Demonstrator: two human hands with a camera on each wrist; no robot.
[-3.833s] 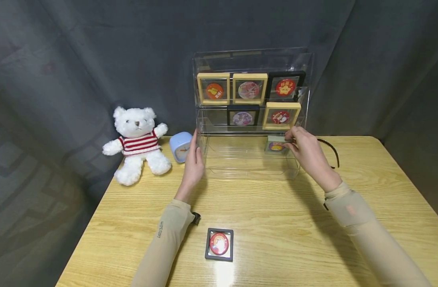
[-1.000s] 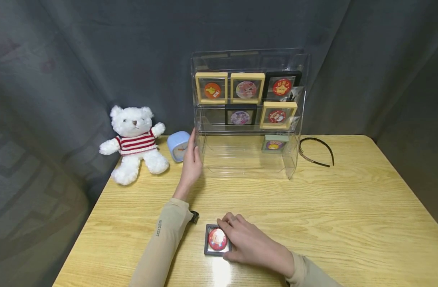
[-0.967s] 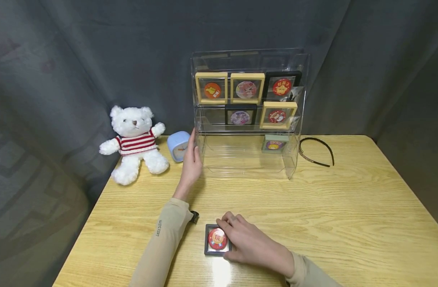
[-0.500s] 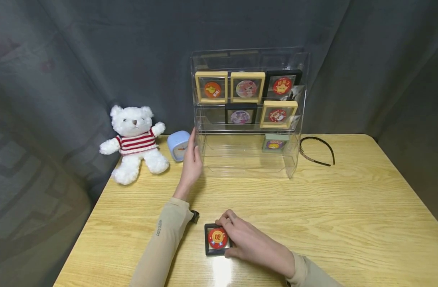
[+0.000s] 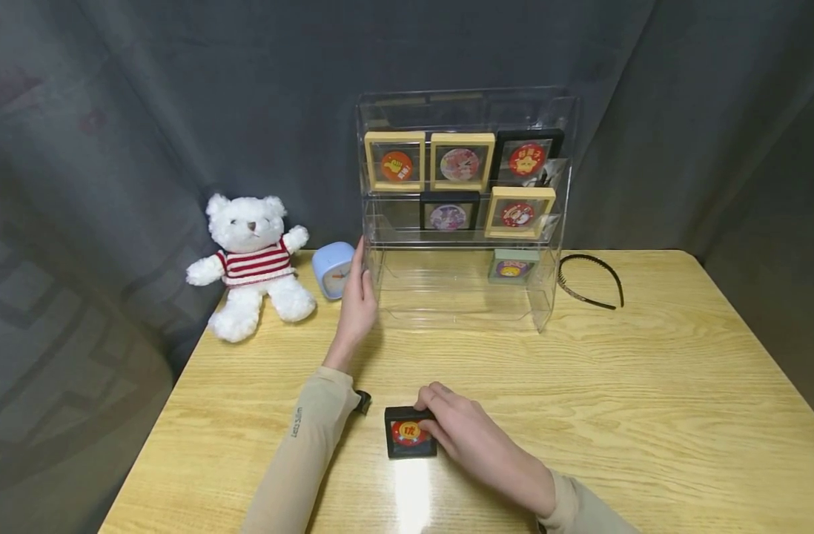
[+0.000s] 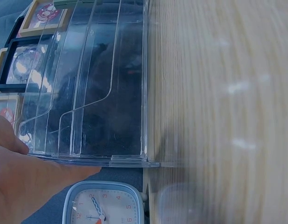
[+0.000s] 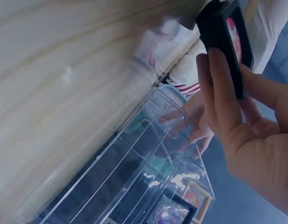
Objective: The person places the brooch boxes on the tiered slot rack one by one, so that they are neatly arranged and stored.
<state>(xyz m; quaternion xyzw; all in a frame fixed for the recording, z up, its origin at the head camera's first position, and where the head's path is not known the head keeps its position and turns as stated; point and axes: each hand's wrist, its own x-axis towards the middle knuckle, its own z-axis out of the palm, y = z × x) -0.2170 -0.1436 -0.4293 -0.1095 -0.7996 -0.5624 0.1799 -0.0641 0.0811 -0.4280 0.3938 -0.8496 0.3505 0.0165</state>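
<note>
A clear acrylic display rack (image 5: 460, 311) stands on the table, tiered, with several small picture frames on it. At its left side my left hand (image 5: 357, 308) holds the side panel; the left wrist view shows the panel edge between its digits. Near the front, my right hand (image 5: 477, 437) pinches a small black frame (image 5: 400, 450) by its right side, thumb in front and fingers behind. The frame is tilted up, its red round badge (image 5: 405, 432) facing me. In the right wrist view the black frame (image 7: 217, 32) appears edge-on between the thumb and fingers.
A blue clock (image 5: 331, 259) and a white teddy bear (image 5: 236, 319) in a striped sweater are left of the rack. A black headband (image 5: 617, 278) lies to its right. A small green frame (image 5: 514, 256) is on the lowest tier. A dark curtain (image 5: 460, 44) hangs behind.
My right hand has left the green frame on the lowest tier, come down to the black frame lying on the table, and tilted it up. My left hand stays at the rack.
</note>
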